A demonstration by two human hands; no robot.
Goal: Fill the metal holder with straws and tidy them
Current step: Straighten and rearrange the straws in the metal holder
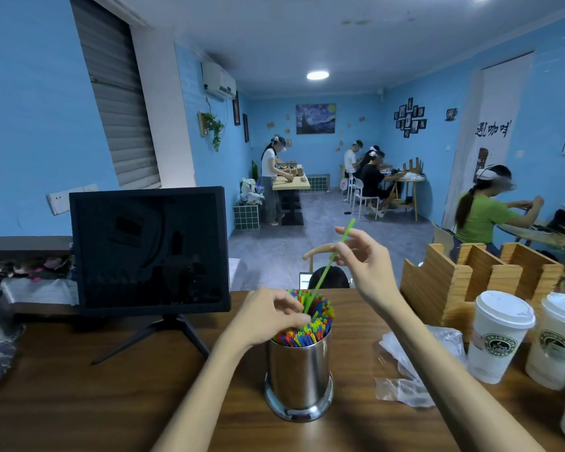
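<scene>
Metal holder: a shiny steel cylinder with a flared base stands upright on the wooden counter, near its front edge and between the two forearms.
Straws in holder: a dense bunch of red, blue, yellow, orange and green straws fills the holder, the tips standing just above its rim.
Green straw: a single green straw rises tilted out of the bunch, its lower end among the others and its top end above the right hand.
Right hand: the right hand pinches the green straw between thumb and forefinger on its upper half; the other fingers are loosely spread.
Left hand: the left hand rests on the left side of the bunch, fingers curled onto the straw tips; whether it grips any cannot be told.
Beside the holder: crumpled clear plastic wrap lies to the right, near two lidded paper coffee cups and a wooden organiser.
Left of the holder: a dark monitor on a tripod stand.
</scene>
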